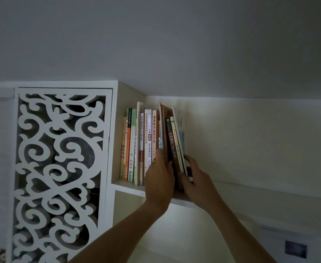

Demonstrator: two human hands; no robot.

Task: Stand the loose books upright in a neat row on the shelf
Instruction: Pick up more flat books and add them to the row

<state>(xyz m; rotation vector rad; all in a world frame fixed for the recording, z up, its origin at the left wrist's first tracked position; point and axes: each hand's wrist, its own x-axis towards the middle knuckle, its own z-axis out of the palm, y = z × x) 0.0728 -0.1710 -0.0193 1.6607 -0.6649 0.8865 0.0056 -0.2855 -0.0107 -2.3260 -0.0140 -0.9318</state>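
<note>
About 16 books (pixel 149 143), 2 hands (pixel 158 179).

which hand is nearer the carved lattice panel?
Left. The left hand sits at the upright row's right end, closer to the lattice panel; the right hand is beyond the leaning books.

— Setting? Looks domestic. Dim room, plain white wall (pixel 174 44), no work surfaces.

— Agreed, a home. White built-in shelf (pixel 129 187) holding a row of paperbacks (pixel 136 145) at its left end: Chinese titles on health, children, history.

— And the ornate white scrollwork cabinet panel (pixel 61 168) beside it. Household furniture, not office fittings.
</note>
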